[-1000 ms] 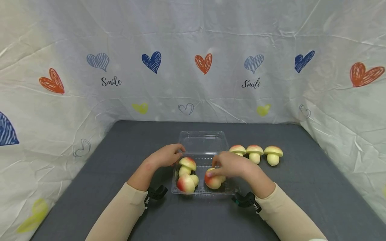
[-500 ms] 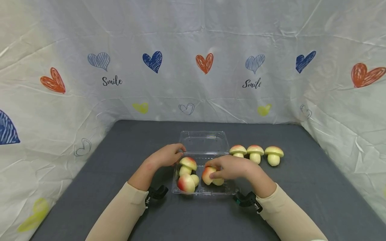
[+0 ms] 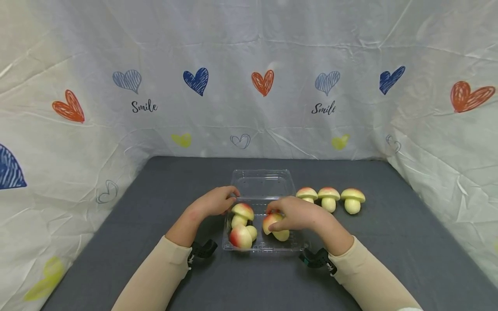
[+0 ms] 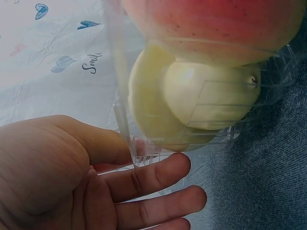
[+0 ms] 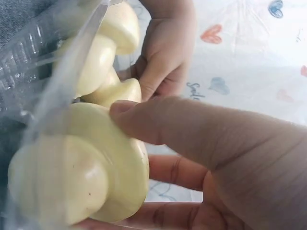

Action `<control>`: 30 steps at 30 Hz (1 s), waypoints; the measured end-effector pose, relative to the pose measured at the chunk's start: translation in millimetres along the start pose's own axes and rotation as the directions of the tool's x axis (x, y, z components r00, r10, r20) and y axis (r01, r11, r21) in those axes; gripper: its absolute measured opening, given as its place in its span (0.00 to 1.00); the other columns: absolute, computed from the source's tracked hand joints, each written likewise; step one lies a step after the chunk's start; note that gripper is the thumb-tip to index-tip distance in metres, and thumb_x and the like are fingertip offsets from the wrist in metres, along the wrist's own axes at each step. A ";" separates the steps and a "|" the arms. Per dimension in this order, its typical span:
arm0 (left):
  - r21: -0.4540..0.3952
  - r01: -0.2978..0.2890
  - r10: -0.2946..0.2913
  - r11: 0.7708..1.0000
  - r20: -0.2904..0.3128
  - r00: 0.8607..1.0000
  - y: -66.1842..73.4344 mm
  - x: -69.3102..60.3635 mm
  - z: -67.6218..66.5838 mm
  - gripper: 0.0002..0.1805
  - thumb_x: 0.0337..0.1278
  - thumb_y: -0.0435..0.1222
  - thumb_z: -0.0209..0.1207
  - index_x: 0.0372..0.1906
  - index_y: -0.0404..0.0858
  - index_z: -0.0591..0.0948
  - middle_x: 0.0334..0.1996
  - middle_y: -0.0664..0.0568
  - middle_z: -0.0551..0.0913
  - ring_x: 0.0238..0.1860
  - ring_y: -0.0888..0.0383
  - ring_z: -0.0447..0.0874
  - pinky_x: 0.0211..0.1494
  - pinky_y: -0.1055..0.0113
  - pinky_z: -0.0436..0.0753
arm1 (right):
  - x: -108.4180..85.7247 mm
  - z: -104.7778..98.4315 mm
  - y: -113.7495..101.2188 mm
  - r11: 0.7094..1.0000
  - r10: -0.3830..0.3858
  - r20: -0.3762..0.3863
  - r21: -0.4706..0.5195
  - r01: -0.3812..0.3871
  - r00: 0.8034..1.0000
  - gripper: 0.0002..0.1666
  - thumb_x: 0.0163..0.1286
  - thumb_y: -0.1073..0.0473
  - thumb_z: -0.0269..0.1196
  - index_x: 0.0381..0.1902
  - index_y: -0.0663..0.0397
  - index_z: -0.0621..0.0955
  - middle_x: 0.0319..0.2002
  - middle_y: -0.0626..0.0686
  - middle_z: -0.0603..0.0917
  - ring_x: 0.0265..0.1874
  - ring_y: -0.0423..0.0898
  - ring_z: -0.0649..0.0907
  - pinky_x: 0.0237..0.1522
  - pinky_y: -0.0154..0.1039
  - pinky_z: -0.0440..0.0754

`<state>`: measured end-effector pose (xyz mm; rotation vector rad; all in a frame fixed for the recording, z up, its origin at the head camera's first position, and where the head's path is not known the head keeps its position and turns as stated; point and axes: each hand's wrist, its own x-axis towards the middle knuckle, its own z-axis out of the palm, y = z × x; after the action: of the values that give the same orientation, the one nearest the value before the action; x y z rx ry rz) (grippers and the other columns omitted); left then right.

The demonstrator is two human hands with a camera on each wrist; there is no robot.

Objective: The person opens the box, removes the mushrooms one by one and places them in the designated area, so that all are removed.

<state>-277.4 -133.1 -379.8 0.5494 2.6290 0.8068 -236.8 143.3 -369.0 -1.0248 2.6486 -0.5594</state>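
Note:
In the head view, a clear plastic clamshell box (image 3: 296, 242) stands open in front of me. My left hand (image 3: 213, 202) holds its left rim; in the left wrist view the thumb shows behind the clear wall and the forefinger in front. My right hand (image 3: 298, 213) grips a yellow toy mushroom (image 3: 280, 235) with a reddish cap, inside the box's right half. Its stem points toward the front right. In the right wrist view, thumb and fingers clasp the cap. Two more toy mushrooms, one behind (image 3: 243, 211) and one in front (image 3: 240, 237), lie in the left half.
The box's raised lid (image 3: 263, 183) leans away at the back. Right of it, three toy mushrooms stand in a row, the farthest right (image 3: 352, 201) a little apart. A dark grey cloth (image 3: 186, 172) covers the table, and a white heart-printed curtain (image 3: 218, 116) surrounds it.
My right hand has turned the gripped mushroom, its stem swinging from pointing right to the front right. The left hand has stayed at the box's rim.

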 end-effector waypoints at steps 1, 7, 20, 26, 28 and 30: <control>0.000 0.000 0.000 1.000 0.000 1.000 0.0 0.1 0.0 0.17 0.82 0.34 0.48 0.67 0.36 0.75 0.30 0.49 0.81 0.26 0.51 0.78 0.30 0.59 0.74 | -0.7 -0.7 0.2 1.000 0.003 -0.002 0.011 -0.003 1.000 0.22 0.69 0.47 0.70 0.56 0.50 0.85 0.52 0.47 0.85 0.47 0.44 0.84 0.49 0.46 0.80; 0.001 0.004 -0.004 1.000 0.006 1.000 1.2 1.4 0.7 0.17 0.82 0.34 0.48 0.67 0.35 0.75 0.30 0.49 0.81 0.27 0.49 0.79 0.30 0.59 0.74 | -11.4 -11.2 4.6 0.988 0.039 -0.010 0.152 -0.037 0.999 0.20 0.71 0.47 0.68 0.58 0.44 0.85 0.53 0.43 0.84 0.43 0.42 0.83 0.44 0.43 0.81; 0.022 -0.013 0.012 1.000 0.016 1.000 0.5 0.8 -0.9 0.19 0.80 0.33 0.47 0.68 0.36 0.74 0.32 0.50 0.81 0.28 0.52 0.79 0.33 0.58 0.75 | -51.6 -47.4 17.5 0.931 0.124 -0.033 0.351 -0.104 0.992 0.26 0.70 0.46 0.69 0.61 0.50 0.81 0.54 0.49 0.81 0.48 0.47 0.85 0.47 0.45 0.81; 0.038 -0.026 0.026 0.999 0.010 1.000 -3.1 0.7 -1.6 0.20 0.79 0.32 0.47 0.69 0.36 0.74 0.31 0.50 0.81 0.27 0.53 0.78 0.32 0.59 0.74 | -67.7 -59.7 28.9 0.892 0.191 0.003 0.418 -0.174 0.982 0.27 0.71 0.51 0.69 0.61 0.60 0.80 0.44 0.53 0.82 0.33 0.50 0.79 0.33 0.42 0.77; 0.033 -0.024 0.024 0.999 0.007 1.000 -3.2 0.2 -1.8 0.20 0.80 0.33 0.47 0.69 0.36 0.74 0.31 0.50 0.81 0.27 0.53 0.77 0.32 0.59 0.74 | -71.6 -61.4 32.6 0.875 0.197 0.014 0.448 -0.182 0.980 0.26 0.71 0.53 0.69 0.61 0.63 0.80 0.42 0.54 0.82 0.32 0.50 0.78 0.33 0.41 0.77; 0.030 -0.024 0.024 0.999 0.007 1.000 -3.6 -0.3 -2.1 0.20 0.80 0.32 0.48 0.69 0.36 0.74 0.31 0.49 0.81 0.27 0.53 0.77 0.32 0.59 0.74 | -74.6 -62.0 36.5 0.875 0.191 0.014 0.451 -0.177 0.981 0.24 0.70 0.56 0.68 0.58 0.65 0.80 0.41 0.54 0.81 0.34 0.50 0.78 0.37 0.41 0.77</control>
<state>-279.0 -137.0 -380.3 0.5923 2.6371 0.7725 -226.7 235.4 -322.6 -0.6199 2.4256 -1.0869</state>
